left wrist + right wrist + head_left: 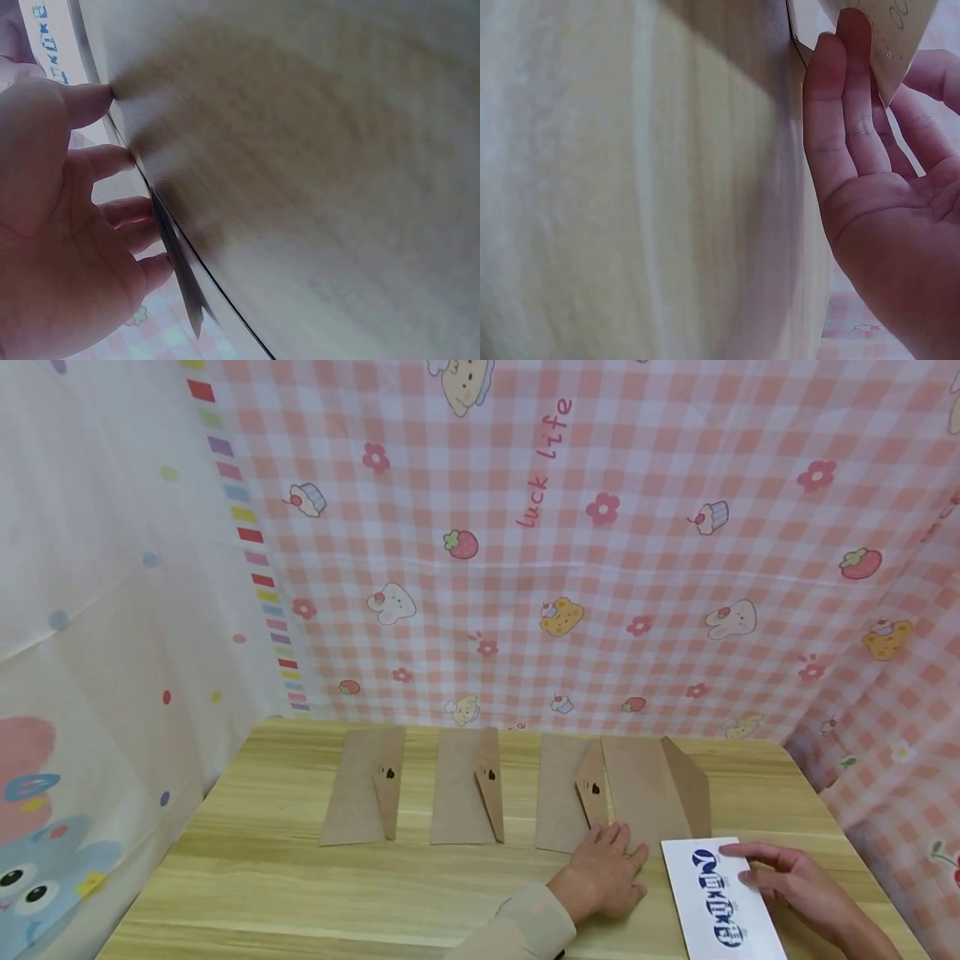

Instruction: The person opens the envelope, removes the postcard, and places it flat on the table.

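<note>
A white card point(753, 918) printed with dark blue characters is pinched along its right side by my right hand point(806, 893). Its top end is beside the lower edge of a brown paper envelope point(647, 785), whose flap point(692, 785) lies unfolded to the right. In the right wrist view, the card point(889, 45) sits between the thumb and several fingers, tilted above the table. My left hand point(606, 870) rests with spread fingers at the lower left corner of that envelope, its fingertips also near the neighbouring folded envelope point(558, 793). The left wrist view shows those fingertips touching down.
Two more brown envelopes, one in the middle point(457, 793) and one farther left point(356, 793), lie with flaps folded over and small dark marks on them. The wooden table point(300, 893) backs onto a pink checked cloth point(525, 577); a white printed curtain point(112, 568) hangs at left.
</note>
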`<state>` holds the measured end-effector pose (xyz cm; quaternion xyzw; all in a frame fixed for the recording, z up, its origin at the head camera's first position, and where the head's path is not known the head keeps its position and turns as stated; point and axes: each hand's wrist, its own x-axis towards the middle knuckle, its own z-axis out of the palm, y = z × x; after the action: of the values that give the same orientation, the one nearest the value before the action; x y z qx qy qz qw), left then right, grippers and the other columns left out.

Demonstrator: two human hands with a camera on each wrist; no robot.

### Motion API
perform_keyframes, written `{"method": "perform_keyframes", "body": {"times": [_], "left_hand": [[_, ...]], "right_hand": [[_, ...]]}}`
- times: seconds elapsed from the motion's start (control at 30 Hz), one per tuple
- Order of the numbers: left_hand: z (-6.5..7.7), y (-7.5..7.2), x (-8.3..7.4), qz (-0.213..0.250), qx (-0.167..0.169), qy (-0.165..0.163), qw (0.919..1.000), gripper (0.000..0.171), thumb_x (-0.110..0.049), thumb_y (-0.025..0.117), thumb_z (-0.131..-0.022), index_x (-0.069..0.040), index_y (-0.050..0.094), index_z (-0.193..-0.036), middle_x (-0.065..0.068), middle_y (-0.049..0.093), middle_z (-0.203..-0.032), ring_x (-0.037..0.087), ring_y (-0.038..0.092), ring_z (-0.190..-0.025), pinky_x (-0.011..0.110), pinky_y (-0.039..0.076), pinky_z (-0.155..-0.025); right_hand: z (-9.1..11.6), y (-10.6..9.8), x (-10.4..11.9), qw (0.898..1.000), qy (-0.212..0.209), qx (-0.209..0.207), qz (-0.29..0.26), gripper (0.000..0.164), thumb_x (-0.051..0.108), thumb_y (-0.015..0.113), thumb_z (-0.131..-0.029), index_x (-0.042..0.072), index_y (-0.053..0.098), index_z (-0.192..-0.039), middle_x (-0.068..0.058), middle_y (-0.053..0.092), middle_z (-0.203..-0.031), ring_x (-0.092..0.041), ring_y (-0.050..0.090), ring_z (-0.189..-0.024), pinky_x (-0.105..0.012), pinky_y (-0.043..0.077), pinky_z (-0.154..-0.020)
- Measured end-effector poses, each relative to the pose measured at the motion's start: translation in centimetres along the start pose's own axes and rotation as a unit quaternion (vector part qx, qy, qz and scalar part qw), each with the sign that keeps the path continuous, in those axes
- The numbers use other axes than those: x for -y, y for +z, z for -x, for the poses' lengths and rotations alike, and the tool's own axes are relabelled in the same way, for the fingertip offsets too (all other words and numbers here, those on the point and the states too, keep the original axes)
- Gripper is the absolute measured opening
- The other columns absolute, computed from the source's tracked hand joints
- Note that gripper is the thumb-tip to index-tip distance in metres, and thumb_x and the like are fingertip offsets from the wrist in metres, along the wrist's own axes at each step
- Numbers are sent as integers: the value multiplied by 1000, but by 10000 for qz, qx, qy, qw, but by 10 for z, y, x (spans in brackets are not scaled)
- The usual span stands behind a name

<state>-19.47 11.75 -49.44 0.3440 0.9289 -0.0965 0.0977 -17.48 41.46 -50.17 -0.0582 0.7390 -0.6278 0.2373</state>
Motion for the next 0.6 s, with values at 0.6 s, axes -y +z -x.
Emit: {"method": "perform_keyframes", "body": {"times": [0.6], "left_hand": [[0,2,0,63,-92,-31,9999,56,-58,31,-102,-41,26,-155,-7,23,-163,7,20,-149,30,20,-120]], "right_hand": [[1,7,-6,9921,-827,55,947,31,-1,55,-97,1,63,-127,15,68,-110,-3,61,-90,-25,54,-70]]}}
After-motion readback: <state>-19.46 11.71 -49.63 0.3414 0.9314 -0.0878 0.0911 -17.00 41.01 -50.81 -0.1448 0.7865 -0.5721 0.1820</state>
